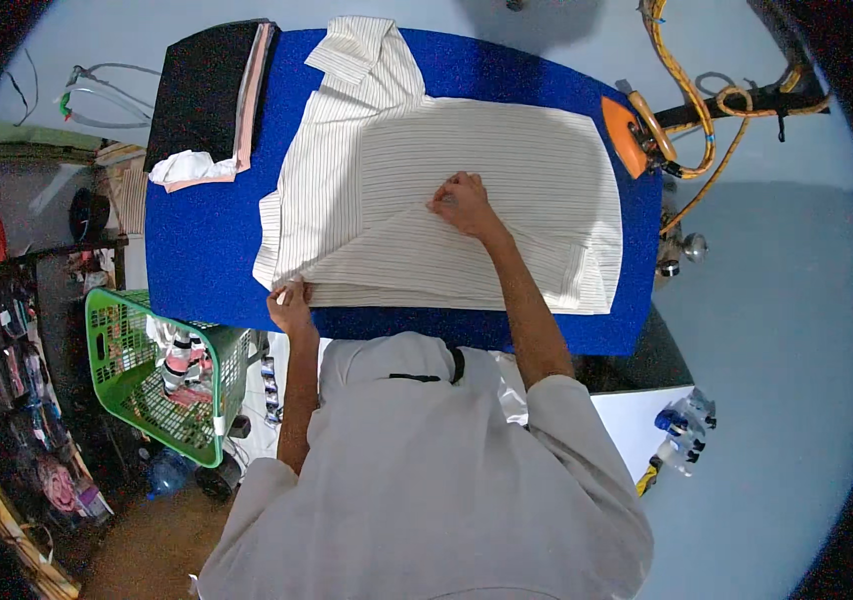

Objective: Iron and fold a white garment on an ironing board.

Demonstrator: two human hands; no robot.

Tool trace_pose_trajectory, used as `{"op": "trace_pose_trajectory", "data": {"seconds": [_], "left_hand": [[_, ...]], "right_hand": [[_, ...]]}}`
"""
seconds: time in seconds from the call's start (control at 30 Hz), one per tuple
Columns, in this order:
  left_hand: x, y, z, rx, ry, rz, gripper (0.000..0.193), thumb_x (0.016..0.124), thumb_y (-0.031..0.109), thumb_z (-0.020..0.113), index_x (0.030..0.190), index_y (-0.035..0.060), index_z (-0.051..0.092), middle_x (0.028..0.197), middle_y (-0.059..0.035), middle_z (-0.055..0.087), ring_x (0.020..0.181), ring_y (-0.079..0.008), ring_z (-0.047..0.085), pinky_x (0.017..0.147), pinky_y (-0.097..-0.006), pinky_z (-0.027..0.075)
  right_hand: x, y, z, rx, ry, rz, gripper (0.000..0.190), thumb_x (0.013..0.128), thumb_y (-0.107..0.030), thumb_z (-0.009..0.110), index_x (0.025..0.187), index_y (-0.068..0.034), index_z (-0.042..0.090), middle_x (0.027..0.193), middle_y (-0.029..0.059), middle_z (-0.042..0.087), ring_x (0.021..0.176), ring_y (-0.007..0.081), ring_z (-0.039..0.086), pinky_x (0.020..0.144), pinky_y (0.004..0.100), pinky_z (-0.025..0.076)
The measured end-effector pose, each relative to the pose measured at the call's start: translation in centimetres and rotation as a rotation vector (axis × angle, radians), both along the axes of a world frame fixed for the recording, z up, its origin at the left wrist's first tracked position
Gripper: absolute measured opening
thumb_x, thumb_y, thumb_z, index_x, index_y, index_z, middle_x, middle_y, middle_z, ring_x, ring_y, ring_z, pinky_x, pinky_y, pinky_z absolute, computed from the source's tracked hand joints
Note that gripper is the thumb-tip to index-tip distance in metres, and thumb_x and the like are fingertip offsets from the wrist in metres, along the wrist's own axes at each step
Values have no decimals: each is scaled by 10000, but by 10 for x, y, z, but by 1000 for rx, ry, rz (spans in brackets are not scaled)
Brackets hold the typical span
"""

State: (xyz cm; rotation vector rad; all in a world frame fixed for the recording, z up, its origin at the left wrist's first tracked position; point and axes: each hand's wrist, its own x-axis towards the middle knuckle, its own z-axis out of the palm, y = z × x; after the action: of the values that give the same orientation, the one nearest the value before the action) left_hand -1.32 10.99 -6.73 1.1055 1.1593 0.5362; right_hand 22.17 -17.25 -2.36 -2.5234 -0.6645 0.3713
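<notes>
A white shirt with thin dark stripes [471, 142] lies spread on a blue padded ironing table [201, 262]. One sleeve [359, 52] points away from me at the far left, its cuff end turned over. My right hand [462, 202] pinches a fold of the fabric near the shirt's middle. A crease slants from there down to my left hand [291, 306], which pinches the cloth at the near left corner. The near side of the shirt lies in overlapping layers along the table's front edge.
An orange iron [625, 135] rests at the table's right end, its yellow hose [696, 112] looping upward. Folded black and pink clothes [201, 97] sit at the far left. A green plastic basket [96, 360] holding garments stands below the left edge.
</notes>
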Motion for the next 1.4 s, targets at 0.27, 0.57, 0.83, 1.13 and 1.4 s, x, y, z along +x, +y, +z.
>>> {"op": "trace_pose_trajectory", "data": {"seconds": [0.27, 0.57, 0.83, 1.13, 1.4], "left_hand": [[12, -2, 6, 238, -22, -201, 204, 852, 42, 688, 988, 11, 540, 1001, -147, 609, 905, -221, 617, 789, -339, 530], [98, -81, 52, 1306, -26, -1549, 440, 921, 235, 548, 1322, 68, 477, 1392, -158, 437, 1270, -344, 414, 1088, -445, 304], [164, -96, 43, 1429, -194, -1866, 673, 922, 380, 534, 1480, 110, 274, 1532, -147, 255, 1400, -316, 265, 1149, -449, 222], [120, -8, 47, 1492, 27, -1866, 795, 849, 462, 609, 1473, 90, 287, 1526, -172, 255, 1410, -321, 248, 1143, -479, 218], [105, 31, 57, 1340, 152, -1785, 859, 762, 386, 720, 1457, 81, 319, 1525, -216, 231, 1397, -383, 256, 1139, -504, 213]], "right_hand": [[-28, 10, -6, 45, -181, -267, 226, 865, -255, 642, 1025, -96, 652, 1093, 141, 542, 1073, 328, 455, 944, 450, 364], [-120, -40, -4, -57, -387, -341, 434, 873, -225, 604, 1290, -130, 533, 1414, 207, 381, 1283, 374, 359, 1036, 535, 300], [-132, -129, 3, -270, -266, -485, 579, 903, -382, 562, 1440, -238, 401, 1532, 213, 214, 1388, 409, 226, 1094, 589, 200], [-131, -159, -5, -309, -234, -482, 652, 890, -488, 551, 1466, -254, 355, 1546, 212, 180, 1415, 418, 168, 1103, 607, 169], [-129, -157, -5, -277, -239, -438, 687, 883, -468, 573, 1470, -195, 344, 1542, 218, 187, 1417, 417, 166, 1107, 601, 152]]}}
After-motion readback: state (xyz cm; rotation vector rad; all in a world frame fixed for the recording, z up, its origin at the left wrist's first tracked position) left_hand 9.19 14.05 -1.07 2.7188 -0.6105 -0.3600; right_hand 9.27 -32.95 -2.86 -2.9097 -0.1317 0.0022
